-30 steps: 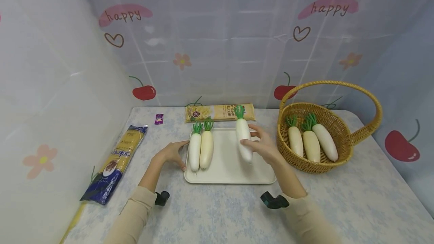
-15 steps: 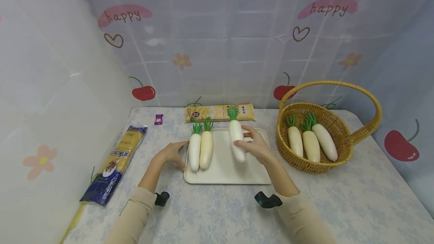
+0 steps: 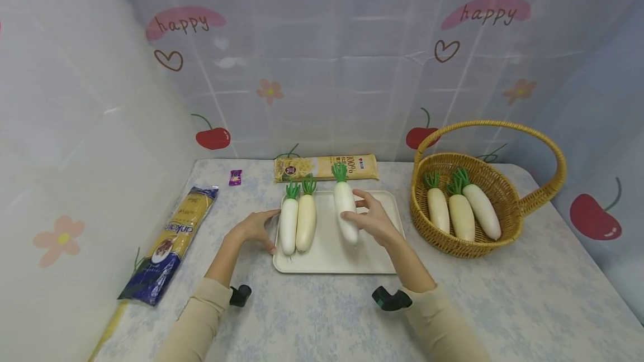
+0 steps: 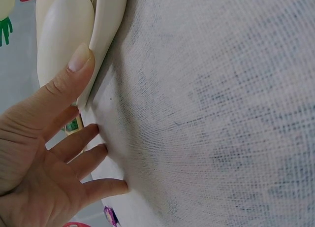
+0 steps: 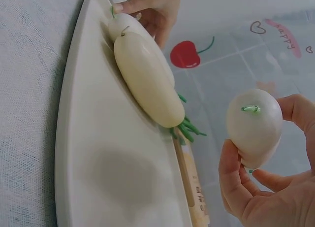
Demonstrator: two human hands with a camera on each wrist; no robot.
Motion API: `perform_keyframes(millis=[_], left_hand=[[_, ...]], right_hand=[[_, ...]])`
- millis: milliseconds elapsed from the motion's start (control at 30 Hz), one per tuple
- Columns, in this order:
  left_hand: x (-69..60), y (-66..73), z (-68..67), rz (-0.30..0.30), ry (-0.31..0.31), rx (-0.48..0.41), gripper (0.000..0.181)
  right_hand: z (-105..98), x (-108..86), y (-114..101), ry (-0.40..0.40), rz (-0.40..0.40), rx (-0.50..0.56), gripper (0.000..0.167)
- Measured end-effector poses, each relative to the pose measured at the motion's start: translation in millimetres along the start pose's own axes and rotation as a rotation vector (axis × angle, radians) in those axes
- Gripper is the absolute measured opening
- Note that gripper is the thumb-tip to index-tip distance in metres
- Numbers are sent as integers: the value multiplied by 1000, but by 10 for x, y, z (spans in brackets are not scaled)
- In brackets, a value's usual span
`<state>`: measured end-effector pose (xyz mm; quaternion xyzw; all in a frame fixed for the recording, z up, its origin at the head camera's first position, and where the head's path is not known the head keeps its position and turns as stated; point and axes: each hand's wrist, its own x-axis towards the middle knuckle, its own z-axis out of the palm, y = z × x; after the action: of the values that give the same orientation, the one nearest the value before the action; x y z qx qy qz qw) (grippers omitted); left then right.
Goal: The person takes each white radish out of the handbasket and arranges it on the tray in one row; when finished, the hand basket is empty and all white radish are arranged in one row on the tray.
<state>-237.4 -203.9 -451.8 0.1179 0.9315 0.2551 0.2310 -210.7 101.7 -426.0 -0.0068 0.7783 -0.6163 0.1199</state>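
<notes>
My right hand (image 3: 374, 222) grips a white radish (image 3: 345, 211) with green leaves, its leafy end pointing away from me. In the right wrist view that radish (image 5: 254, 126) hangs above the cream tray (image 5: 74, 163), whose surface carries a shadow. On the tray's left side lie a white radish (image 3: 289, 227) and a cream-coloured radish (image 3: 306, 222), side by side. My left hand (image 3: 254, 228) stays at the tray's left edge with its fingers spread. In the left wrist view its thumb (image 4: 78, 64) overlaps the tray edge; whether it presses there I cannot tell.
A wicker basket (image 3: 468, 247) with a tall handle stands at the right, holding three radishes. Behind the tray lies a yellow pasta packet (image 3: 322, 167). A blue and yellow pasta packet (image 3: 173, 239) lies at the left, and a small purple sweet (image 3: 235, 177) lies farther back.
My right hand has carried the white radish leftward over the tray, closer to the two lying radishes. The left hand has stayed in place.
</notes>
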Motion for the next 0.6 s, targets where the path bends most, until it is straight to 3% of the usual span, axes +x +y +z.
perform_keyframes(millis=[600], left_hand=[[-10,6,-5,10,5,-1,107]], right_hand=[[202,103,156,6,45,32,77]])
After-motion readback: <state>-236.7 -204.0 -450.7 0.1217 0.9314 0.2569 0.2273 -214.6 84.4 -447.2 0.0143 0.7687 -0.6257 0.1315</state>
